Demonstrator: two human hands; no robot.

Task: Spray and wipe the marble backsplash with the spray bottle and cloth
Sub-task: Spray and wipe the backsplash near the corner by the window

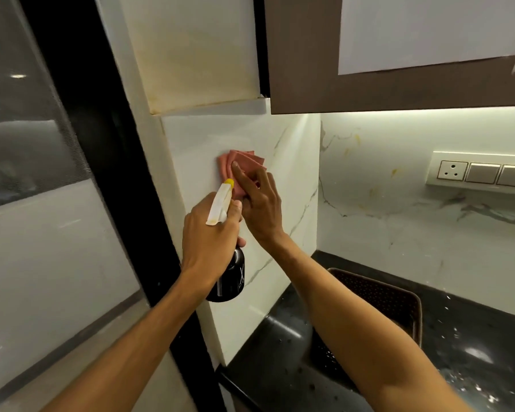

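Note:
My left hand [208, 236] grips a spray bottle [229, 278] with a black body, a white trigger head and a yellow nozzle pointing up at the wall. My right hand [259, 203] presses a folded pink cloth [241, 162] flat against the white marble backsplash [280, 138] on the left side wall, fingers stretched over the cloth. The two hands are close together, almost touching. The marble carries grey and gold veins and continues onto the back wall [399, 203].
A black speckled countertop [473, 337] lies below, with a brown perforated tray [384, 295] on it in the corner. A switch and socket panel [482, 172] sits on the back wall. A brown overhead cabinet [399, 90] hangs above. A black-framed glass door [42, 173] stands left.

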